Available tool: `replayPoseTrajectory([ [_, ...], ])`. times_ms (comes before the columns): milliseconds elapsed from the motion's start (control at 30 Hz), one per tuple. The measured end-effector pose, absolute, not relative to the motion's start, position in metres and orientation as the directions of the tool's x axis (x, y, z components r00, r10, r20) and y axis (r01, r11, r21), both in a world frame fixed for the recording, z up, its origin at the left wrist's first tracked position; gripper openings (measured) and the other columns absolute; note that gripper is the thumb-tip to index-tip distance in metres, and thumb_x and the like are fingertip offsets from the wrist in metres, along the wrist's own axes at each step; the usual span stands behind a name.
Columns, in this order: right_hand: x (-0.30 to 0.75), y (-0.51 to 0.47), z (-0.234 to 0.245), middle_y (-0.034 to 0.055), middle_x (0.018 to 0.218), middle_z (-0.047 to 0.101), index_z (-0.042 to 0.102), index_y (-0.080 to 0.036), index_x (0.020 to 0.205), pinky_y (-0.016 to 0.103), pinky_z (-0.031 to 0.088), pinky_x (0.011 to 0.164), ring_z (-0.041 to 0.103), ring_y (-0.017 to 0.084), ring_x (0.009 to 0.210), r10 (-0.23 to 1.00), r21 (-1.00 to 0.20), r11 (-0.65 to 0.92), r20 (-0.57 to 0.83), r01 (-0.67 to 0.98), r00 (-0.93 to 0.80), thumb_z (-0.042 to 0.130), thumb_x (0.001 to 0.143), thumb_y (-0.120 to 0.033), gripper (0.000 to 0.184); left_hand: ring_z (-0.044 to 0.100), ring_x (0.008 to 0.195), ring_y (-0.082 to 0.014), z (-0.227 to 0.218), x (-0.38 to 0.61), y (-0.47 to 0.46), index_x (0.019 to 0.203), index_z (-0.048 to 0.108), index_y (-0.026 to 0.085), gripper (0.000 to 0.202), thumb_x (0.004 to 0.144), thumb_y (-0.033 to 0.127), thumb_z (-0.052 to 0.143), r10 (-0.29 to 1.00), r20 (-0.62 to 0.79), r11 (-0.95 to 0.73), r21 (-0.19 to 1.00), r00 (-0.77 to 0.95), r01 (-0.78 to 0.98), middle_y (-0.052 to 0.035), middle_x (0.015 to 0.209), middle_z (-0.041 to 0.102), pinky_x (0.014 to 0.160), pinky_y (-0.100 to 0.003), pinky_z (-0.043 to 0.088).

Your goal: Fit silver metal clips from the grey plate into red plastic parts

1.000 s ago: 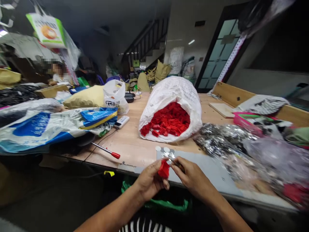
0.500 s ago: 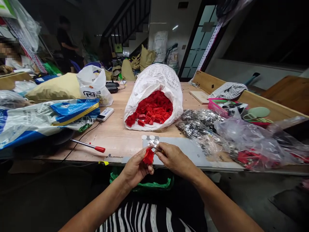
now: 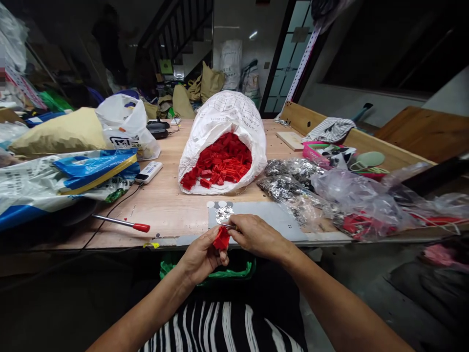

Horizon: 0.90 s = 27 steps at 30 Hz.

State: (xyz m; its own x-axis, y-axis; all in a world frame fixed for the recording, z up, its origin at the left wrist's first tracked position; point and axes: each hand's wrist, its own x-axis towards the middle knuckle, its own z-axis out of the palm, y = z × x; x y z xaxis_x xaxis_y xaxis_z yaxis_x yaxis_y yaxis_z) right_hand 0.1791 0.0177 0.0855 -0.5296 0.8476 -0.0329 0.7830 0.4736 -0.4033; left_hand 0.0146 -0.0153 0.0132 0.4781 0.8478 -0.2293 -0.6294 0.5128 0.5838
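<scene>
Above the table's front edge, my left hand (image 3: 201, 256) is closed around a small red plastic part (image 3: 221, 238), pinched between thumb and fingers. My right hand (image 3: 256, 237) meets it from the right, closed on a thin metal tool (image 3: 230, 226) like tweezers, mostly hidden by the fingers. Its tip reaches the top of the red part. Just behind the hands, a small heap of shiny metal pieces (image 3: 223, 213) lies on a grey plate (image 3: 271, 220). Farther back, a white woven sack (image 3: 229, 115) lies with its mouth towards me, full of red plastic parts (image 3: 227, 161).
A red-handled metal rod (image 3: 141, 227) lies at left, near a white power strip (image 3: 149, 172) and plastic bags (image 3: 73, 176). Clear bags of metal pieces (image 3: 289, 188) and a pink basket (image 3: 315, 154) crowd the right. Below the edge hangs a green bag (image 3: 234, 276). A person stands in the background.
The whole view has shifted, so the table and sack appear farther left. Both hands keep their holds, and the right hand and tool remain against the red part.
</scene>
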Motion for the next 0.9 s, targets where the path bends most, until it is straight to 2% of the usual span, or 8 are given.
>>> replayPoseTrajectory([
  [167,0.182,0.02,0.083,0.0042,0.085,0.065,0.06,-0.017,0.089,0.024,0.034,0.065,0.056,0.015,0.076,0.863,-0.539,0.43,0.01,0.724,-0.504,0.051,0.086,-0.022,0.01,0.053,0.05,-0.007,0.015,0.014,-0.014,0.109,0.059,0.015,0.027,0.088,0.032,0.054,0.84,-0.251,0.536,0.528,0.481,-0.659,-0.0025,0.069,0.061,0.052,-0.021,0.045],
  [367,0.189,0.027,0.07,-0.0009,0.075,0.059,0.057,-0.017,0.082,0.023,0.034,0.062,0.05,0.012,0.068,0.886,-0.708,0.349,0.038,0.614,-0.461,0.05,0.088,-0.031,0.017,0.055,0.05,-0.0076,0.017,0.014,-0.013,0.124,0.053,0.018,0.037,0.089,0.032,0.053,0.843,-0.233,0.527,0.542,0.486,-0.654,-0.0027,0.07,0.061,0.052,-0.021,0.045],
  [567,0.189,0.03,0.053,-0.0028,0.073,0.054,0.054,-0.016,0.076,0.023,0.036,0.064,0.047,0.011,0.07,0.879,-0.901,0.157,-0.059,0.405,-0.472,0.06,0.08,-0.031,0.016,0.053,0.044,-0.0085,0.012,0.016,-0.012,0.123,0.052,0.021,0.036,0.088,0.033,0.054,0.848,-0.19,0.497,0.608,0.495,-0.619,-0.0012,0.069,0.061,0.047,-0.024,0.046],
  [700,0.19,0.028,0.044,-0.0052,0.066,0.045,0.048,-0.017,0.07,0.022,0.034,0.061,0.04,0.01,0.065,0.846,-0.954,0.051,-0.116,0.295,-0.521,0.062,0.076,-0.031,0.021,0.052,0.037,-0.0095,0.003,0.017,-0.01,0.122,0.053,0.021,0.037,0.087,0.032,0.056,0.827,-0.178,0.512,0.63,0.533,-0.584,-0.0004,0.064,0.061,0.042,-0.024,0.043],
  [900,0.193,0.019,0.03,-0.0042,0.072,0.045,0.048,-0.018,0.075,0.022,0.036,0.065,0.042,0.011,0.07,0.842,-0.975,-0.013,-0.131,0.223,-0.524,0.063,0.075,-0.03,0.02,0.049,0.034,-0.0073,-0.01,0.021,-0.008,0.127,0.048,0.02,0.044,0.086,0.033,0.057,0.775,-0.26,0.59,0.625,0.576,-0.512,-0.0002,0.065,0.062,0.039,-0.021,0.041],
])
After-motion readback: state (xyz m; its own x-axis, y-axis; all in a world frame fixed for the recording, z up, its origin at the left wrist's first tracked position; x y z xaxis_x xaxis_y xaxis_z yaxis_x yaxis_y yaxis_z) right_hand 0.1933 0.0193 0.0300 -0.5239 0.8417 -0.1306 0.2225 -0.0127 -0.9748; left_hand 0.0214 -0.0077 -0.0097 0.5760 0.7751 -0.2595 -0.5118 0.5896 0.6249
